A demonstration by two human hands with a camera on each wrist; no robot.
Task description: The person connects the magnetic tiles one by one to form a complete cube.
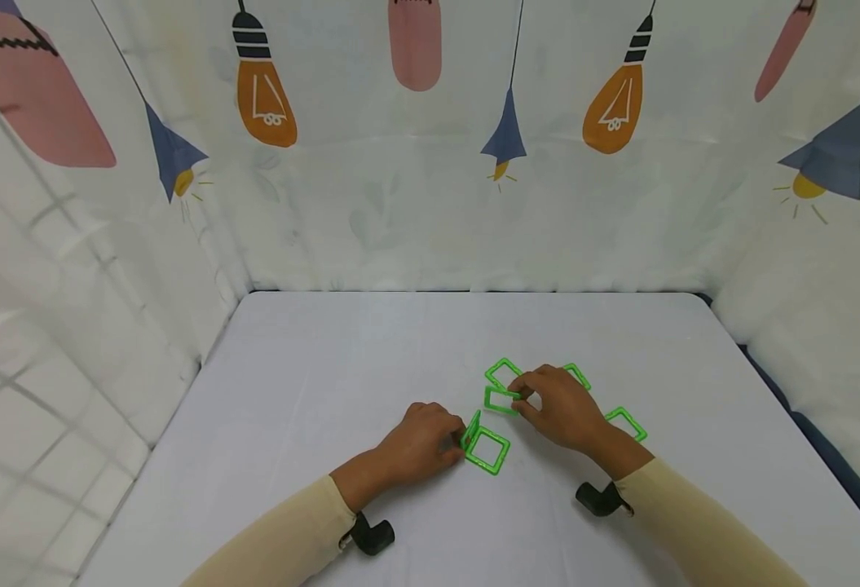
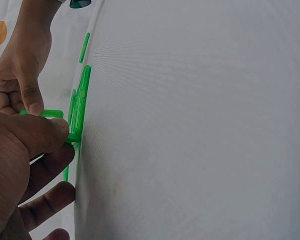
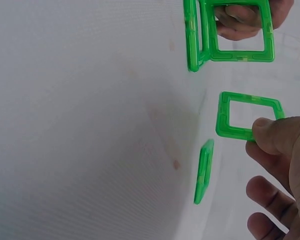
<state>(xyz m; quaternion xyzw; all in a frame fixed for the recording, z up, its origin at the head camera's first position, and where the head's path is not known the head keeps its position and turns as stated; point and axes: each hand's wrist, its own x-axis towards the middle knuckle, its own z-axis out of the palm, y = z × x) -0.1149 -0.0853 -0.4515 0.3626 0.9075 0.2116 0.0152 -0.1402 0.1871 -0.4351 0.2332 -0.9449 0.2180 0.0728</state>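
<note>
My left hand [image 1: 422,444] pinches an upright green square magnetic tile [image 1: 473,427] between thumb and fingers. That tile stands along one edge of a flat green tile [image 1: 503,459], making a right-angled corner. To the right and farther back, my right hand [image 1: 565,408] pinches another green square tile [image 1: 487,398] by thumb and index finger. In the right wrist view this held tile [image 3: 223,114] appears apart from the joined pair, whose upright tile [image 3: 268,30] faces the camera. The right hand's other fingers [image 3: 262,192] are loosely bent.
Loose green tiles lie around the right hand: one behind it [image 1: 504,360], one at its far right [image 1: 579,375] and one by the right wrist [image 1: 633,421]. The white tabletop [image 1: 341,350] reaches a patterned curtain [image 1: 430,212] at the back. Dark wrist cameras [image 1: 374,538] sit under both sleeves.
</note>
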